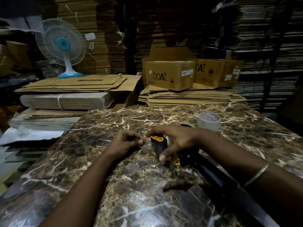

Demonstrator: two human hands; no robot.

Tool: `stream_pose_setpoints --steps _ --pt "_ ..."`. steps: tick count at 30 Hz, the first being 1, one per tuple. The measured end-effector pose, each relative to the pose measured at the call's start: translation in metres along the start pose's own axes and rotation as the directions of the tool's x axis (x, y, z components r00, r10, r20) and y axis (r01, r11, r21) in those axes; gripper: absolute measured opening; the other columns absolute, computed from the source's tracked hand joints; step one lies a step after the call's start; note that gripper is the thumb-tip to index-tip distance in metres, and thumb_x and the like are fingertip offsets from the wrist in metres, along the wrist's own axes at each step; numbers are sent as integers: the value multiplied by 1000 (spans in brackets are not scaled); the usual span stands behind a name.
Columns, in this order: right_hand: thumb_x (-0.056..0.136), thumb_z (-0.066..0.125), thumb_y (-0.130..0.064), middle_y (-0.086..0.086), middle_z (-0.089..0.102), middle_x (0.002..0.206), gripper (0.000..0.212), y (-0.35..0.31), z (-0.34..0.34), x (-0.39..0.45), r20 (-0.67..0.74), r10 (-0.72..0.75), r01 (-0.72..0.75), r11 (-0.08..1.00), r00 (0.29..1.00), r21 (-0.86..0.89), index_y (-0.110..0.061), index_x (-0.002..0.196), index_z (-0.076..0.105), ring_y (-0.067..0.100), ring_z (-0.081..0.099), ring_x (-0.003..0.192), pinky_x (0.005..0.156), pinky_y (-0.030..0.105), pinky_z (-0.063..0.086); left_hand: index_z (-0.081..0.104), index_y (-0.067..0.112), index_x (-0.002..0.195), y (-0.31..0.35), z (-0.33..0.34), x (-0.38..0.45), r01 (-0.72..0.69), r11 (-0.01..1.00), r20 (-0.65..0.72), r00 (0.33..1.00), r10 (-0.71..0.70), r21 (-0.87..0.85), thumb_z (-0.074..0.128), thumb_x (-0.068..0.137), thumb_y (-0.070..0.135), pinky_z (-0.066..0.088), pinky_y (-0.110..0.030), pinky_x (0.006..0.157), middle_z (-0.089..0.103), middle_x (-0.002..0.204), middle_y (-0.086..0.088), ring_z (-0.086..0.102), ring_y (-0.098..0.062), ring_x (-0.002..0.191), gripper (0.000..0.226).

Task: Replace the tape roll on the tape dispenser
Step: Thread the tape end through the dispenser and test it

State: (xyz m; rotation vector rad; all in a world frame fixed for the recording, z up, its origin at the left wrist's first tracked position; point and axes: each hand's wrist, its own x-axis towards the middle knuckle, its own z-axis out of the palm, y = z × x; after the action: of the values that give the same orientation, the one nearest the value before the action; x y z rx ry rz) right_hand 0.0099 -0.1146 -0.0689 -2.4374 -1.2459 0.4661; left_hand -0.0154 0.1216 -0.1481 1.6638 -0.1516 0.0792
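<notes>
At the far left a pale blue fan (61, 46) is standing on flattened cardboard sheets (78, 84); nearer, on the marble table (131, 185), the left hand (126, 142) is pinching the loose end of clear tape (145, 145) between thumb and curled fingers; just to its right the tape dispenser (159, 145), black and orange, is lying on the table near the middle, and the right hand (173, 138) is arching over it, fingers and thumb gripping its sides; a bangle (257, 174) is sitting on that forearm; farther right a white tape roll (208, 121) is resting on the table beside the wrist; behind it two boxes (170, 74) are sitting on more cardboard.
</notes>
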Motion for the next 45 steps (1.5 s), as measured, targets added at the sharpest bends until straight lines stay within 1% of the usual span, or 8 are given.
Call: stream_pose_setpoints --steps 4,8,17,26,30,37,42,45 --pt "49 81 -70 -11 38 157 124 5 -4 -1 38 7 -4 995 999 -101 -31 155 28 9 35 143 119 42 29 74 0 77 1 -6 0 -4 1000 42 999 4 8 65 82 -12 56 -32 69 73 77 -13 67 -19 73 16" --pt "59 91 -54 -11 37 157 117 5 -2 -2 25 -15 19 989 1000 -144 -28 155 29 10 36 143 120 49 24 75 0 73 4 -12 -1 -11 998 90 996 5 59 64 80 -16 58 -30 69 73 75 -11 68 -18 72 20" --pt "50 93 -57 -10 40 156 119 4 -5 -3 -32 3 -7 992 999 -127 -35 151 35 12 37 143 117 38 32 77 8 73 1 -9 1 -25 998 63 998 21 60 67 80 -11 59 -30 70 74 79 -13 70 -19 75 23" --pt "58 92 -51 -9 59 135 94 -4 -2 3 -125 3 -23 987 992 -162 -33 140 49 10 53 122 94 24 37 78 11 77 0 -9 1 -36 996 61 998 31 80 68 83 -6 58 -38 77 74 86 -18 68 -26 83 21" --pt "70 85 -50 -8 59 135 77 1 3 8 -165 9 -31 991 986 -131 -36 137 51 12 52 122 100 34 42 79 8 84 -2 -13 5 -87 984 103 992 71 153 69 84 -1 56 -49 86 75 90 -19 70 -30 88 13" --pt "78 83 -40 -11 56 139 71 12 3 9 -185 -53 43 997 981 -59 -32 141 50 5 49 123 94 22 35 74 24 98 4 -26 16 -189 914 259 961 97 359 69 88 19 53 -40 74 70 91 6 63 -17 83 13" --pt "76 84 -42 -15 61 133 66 24 3 14 -189 -95 104 994 977 43 -32 136 57 -4 53 118 95 5 37 75 28 93 7 -25 26 -68 949 380 923 -58 309 60 94 16 45 -23 40 67 63 -10 55 -14 41 19" --pt "75 85 -44 -11 63 129 67 28 4 17 -179 -111 126 989 978 75 -29 135 58 1 57 115 96 16 44 77 23 89 7 -31 32 14 964 439 889 -135 267 59 94 4 48 -20 38 69 64 -13 58 -12 38 26"
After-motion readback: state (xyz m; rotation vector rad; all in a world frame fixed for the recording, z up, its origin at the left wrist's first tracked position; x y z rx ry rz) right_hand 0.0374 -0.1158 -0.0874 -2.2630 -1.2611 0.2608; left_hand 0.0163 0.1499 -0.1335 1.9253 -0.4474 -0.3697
